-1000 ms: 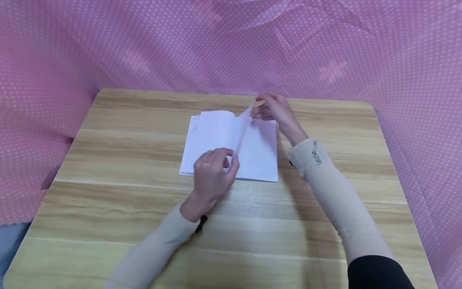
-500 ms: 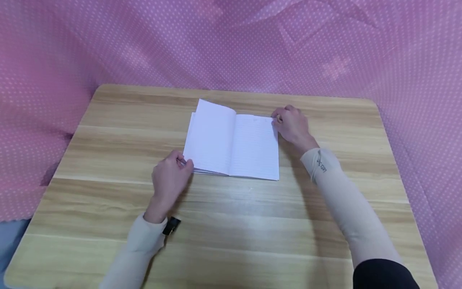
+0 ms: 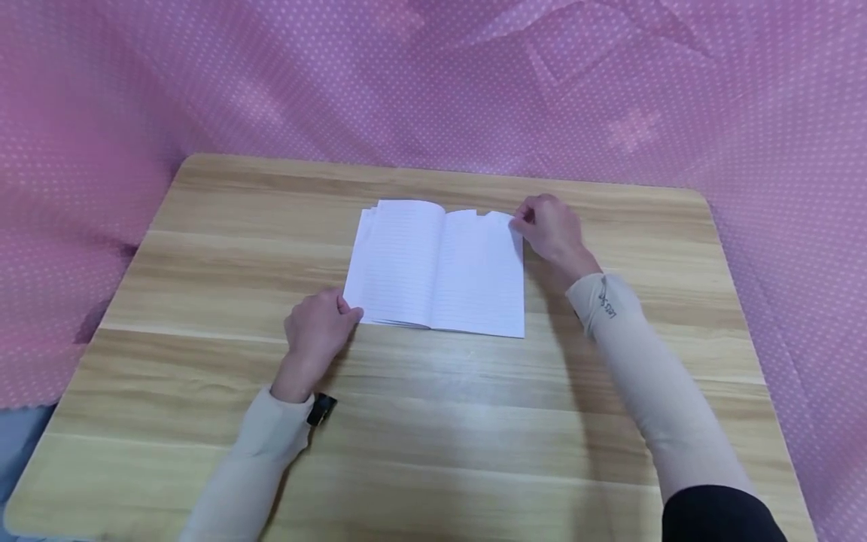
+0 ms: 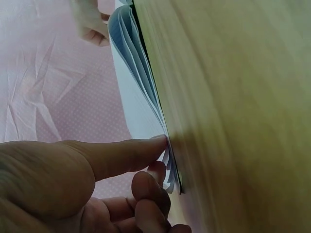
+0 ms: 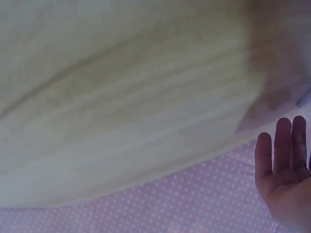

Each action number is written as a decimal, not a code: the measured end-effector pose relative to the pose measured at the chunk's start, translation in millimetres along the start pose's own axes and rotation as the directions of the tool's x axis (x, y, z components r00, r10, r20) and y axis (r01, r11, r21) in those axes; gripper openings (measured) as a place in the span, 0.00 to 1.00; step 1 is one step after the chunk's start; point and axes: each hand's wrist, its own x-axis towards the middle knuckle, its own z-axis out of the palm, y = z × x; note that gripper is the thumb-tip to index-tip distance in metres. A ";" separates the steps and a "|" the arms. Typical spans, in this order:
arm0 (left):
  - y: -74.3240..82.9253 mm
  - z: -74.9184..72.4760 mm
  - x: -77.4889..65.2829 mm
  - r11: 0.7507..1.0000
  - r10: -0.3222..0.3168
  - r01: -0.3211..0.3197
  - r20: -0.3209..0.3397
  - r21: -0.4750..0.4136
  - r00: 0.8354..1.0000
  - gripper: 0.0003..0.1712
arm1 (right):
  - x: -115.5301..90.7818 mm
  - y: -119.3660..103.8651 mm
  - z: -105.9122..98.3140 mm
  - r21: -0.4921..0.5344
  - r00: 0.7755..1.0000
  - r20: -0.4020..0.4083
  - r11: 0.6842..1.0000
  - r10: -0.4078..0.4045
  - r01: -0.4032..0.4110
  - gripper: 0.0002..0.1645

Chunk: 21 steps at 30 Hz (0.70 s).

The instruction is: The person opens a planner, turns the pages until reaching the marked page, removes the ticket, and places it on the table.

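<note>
An open notebook [image 3: 477, 282] with ruled white pages lies at the middle of the wooden table. At its lower left corner my left hand [image 3: 315, 325] pinches the page edges. The left wrist view has the thumb [image 4: 129, 154] on top of the fanned pages [image 4: 141, 77], with the other fingers curled beside and below them. My right hand [image 3: 554, 232] pinches the upper right corner of the right-hand page, which bows up a little there. Only several fingers and part of the palm of the right hand [image 5: 289, 170] show in the right wrist view; the notebook is mostly out of that frame.
The table [image 3: 433, 452] is light wood with rounded corners. Pink dotted cloth [image 3: 433, 90] hangs behind it and along both sides. A dark band [image 3: 321, 409] sits at the left wrist, and something blue [image 3: 23, 444] shows beyond the table's left edge.
A leaf raised at the middle has turned over to the left. My left hand has moved from the notebook's centre to its lower left corner; the right has come down to the upper right corner.
</note>
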 end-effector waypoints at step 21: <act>75.2 15.9 -35.1 0.812 0.520 -0.583 -0.476 0.017 0.710 0.22 | 8.2 -66.4 -21.2 0.505 0.998 -0.004 0.861 0.069 -0.057 0.14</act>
